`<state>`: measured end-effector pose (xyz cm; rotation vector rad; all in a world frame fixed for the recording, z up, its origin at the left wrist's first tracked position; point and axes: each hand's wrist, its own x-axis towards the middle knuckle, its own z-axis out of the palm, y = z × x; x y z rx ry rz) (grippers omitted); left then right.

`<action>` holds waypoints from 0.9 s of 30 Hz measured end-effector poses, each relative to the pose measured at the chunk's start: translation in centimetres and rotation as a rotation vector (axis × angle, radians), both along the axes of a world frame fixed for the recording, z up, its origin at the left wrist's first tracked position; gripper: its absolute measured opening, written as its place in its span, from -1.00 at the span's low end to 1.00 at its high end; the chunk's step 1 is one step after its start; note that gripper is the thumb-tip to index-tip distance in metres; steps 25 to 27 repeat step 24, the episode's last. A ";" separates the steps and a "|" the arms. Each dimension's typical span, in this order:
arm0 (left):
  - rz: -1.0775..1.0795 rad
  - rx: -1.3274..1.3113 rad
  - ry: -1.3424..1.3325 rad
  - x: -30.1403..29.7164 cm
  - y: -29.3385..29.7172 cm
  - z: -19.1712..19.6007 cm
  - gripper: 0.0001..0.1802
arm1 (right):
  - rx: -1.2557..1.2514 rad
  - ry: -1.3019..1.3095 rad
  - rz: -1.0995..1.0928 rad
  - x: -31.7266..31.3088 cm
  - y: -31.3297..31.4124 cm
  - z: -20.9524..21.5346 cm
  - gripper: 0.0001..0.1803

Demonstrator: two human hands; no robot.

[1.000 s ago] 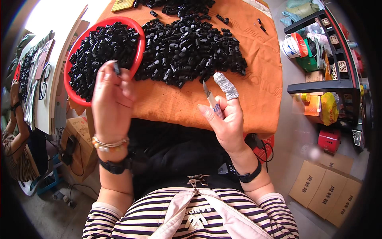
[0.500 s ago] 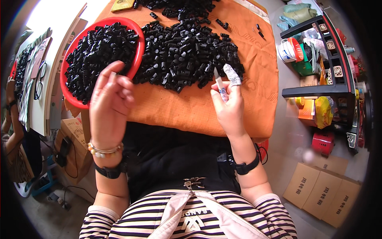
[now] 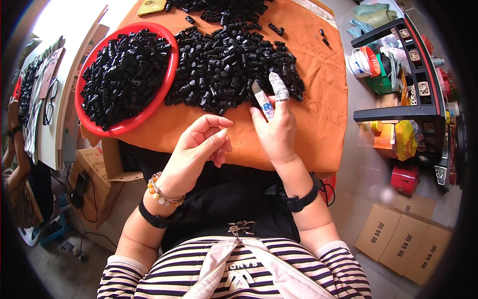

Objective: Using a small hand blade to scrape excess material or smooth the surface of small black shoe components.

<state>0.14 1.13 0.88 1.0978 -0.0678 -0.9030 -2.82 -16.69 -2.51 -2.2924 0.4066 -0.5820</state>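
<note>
In my right hand is a small knife, a short blade with a pale, blue-marked wrapped handle. Its tip points at the near edge of a spread pile of small black plastic parts. A speckled grey finger cover sits on that hand's forefinger. My left hand hovers over the near edge of the orange cloth, loosely curled, thumb and forefinger slightly apart with nothing visible between them. Left of the pile stands a red round basin, heaped with the same black parts.
An orange cloth covers the table. A yellow pad lies at the far left, more black parts at the back. A dark shelf with bags and a bucket stands right, cardboard boxes below. A carton stands left.
My left hand has come away from the basin, moving right and toward me. My right hand has shifted slightly left with the knife, whose blade is now more tilted.
</note>
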 end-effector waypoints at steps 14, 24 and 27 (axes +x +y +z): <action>-0.058 0.103 0.027 -0.4 -0.7 -0.7 -0.76 | 0.345 -0.005 0.126 -2.4 0.2 0.8 -0.34; -0.083 0.012 -0.014 -0.1 -0.1 -1.4 -0.77 | 0.279 0.019 0.180 -2.9 0.1 0.0 -0.28; -0.083 0.012 -0.014 -0.1 -0.1 -1.4 -0.77 | 0.279 0.019 0.180 -2.9 0.1 0.0 -0.28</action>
